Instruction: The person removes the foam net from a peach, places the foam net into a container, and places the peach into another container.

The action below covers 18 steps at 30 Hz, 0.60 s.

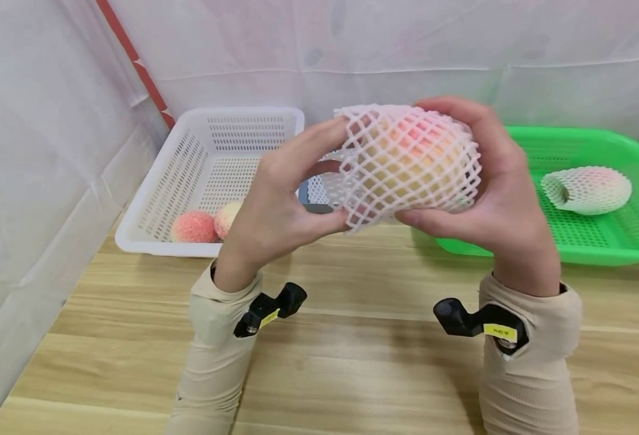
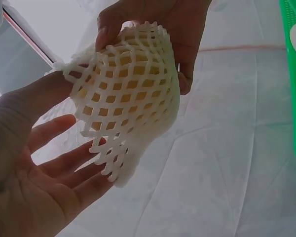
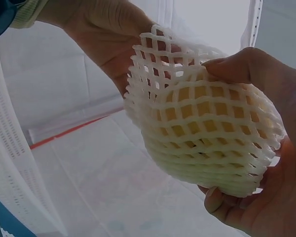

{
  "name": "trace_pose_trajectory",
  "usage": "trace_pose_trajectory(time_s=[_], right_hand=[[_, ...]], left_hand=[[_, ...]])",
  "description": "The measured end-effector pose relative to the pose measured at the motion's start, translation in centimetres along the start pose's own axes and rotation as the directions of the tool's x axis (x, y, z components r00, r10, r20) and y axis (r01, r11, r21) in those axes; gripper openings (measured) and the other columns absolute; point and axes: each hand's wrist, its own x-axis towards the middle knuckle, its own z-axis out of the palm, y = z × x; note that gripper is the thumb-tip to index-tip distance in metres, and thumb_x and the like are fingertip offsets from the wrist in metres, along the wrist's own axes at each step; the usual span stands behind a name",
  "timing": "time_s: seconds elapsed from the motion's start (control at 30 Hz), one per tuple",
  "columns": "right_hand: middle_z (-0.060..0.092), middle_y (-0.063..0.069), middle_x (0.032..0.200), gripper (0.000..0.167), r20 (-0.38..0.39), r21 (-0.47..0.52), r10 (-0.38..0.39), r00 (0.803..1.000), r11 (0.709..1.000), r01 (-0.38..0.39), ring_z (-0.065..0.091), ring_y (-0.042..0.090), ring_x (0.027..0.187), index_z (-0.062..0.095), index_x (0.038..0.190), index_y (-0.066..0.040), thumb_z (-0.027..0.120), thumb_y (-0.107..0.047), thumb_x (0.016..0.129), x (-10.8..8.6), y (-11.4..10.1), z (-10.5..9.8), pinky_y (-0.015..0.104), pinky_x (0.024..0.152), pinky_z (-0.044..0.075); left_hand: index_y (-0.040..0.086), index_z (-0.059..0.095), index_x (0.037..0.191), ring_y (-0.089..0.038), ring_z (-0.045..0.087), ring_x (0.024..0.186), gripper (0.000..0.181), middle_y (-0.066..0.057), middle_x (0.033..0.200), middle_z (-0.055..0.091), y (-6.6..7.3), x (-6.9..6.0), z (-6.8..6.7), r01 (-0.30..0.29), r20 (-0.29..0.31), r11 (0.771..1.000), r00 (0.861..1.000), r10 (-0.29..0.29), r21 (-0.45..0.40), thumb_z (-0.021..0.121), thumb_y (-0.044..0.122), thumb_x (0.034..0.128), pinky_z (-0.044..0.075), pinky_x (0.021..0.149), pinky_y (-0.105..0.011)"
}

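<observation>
Raised over the table is a pink-and-yellow peach, wrapped in a white foam net sleeve. My right hand grips the netted peach from the right, thumb below and fingers over the top. At the sleeve's loose left end is my left hand, thumb and fingers spread across the mouth and holding its edge. In the left wrist view the left fingertips lie at the mesh rim, partly hidden by it. The right wrist view shows the peach pale yellow through the mesh.
On the left, a white plastic basket holds a pink peach and a paler one. To the right stands a green basket with a net-wrapped peach. Behind the hands, a grey container with white netting is mostly hidden.
</observation>
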Motion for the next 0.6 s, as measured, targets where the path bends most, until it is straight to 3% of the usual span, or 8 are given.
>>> trace_pose_trajectory(time_s=[0.3, 0.6], right_hand=[[0.046, 0.034, 0.125, 0.086, 0.018, -0.003, -0.011, 1.000, 1.000, 0.011, 0.049, 0.038, 0.108, 0.047, 0.132, 0.010, 0.077, 0.022, 0.053, 0.2, 0.3, 0.4, 0.031, 0.088, 0.048], [0.047, 0.031, 0.126, 0.085, 0.027, -0.021, 0.031, 0.999, 0.999, -0.031, 0.052, 0.034, 0.102, 0.047, 0.134, 0.008, 0.074, 0.025, 0.055, 0.0, 0.2, 0.3, 0.027, 0.080, 0.053]], left_hand=[[-0.009, 0.049, 0.130, -0.017, 0.052, 0.115, 0.062, -0.019, 0.128, 0.052, 1.6, 0.5, 0.3, 0.136, 0.048, 0.990, 0.989, -0.137, 0.027, 0.071, -0.009, 0.0718, 0.053, 0.089, -0.028], [-0.007, 0.049, 0.130, -0.016, 0.050, 0.117, 0.063, -0.017, 0.131, 0.050, 2.1, 0.8, 0.6, 0.217, 0.090, 0.974, 0.971, -0.223, 0.070, 0.071, -0.008, 0.0709, 0.051, 0.090, -0.023]])
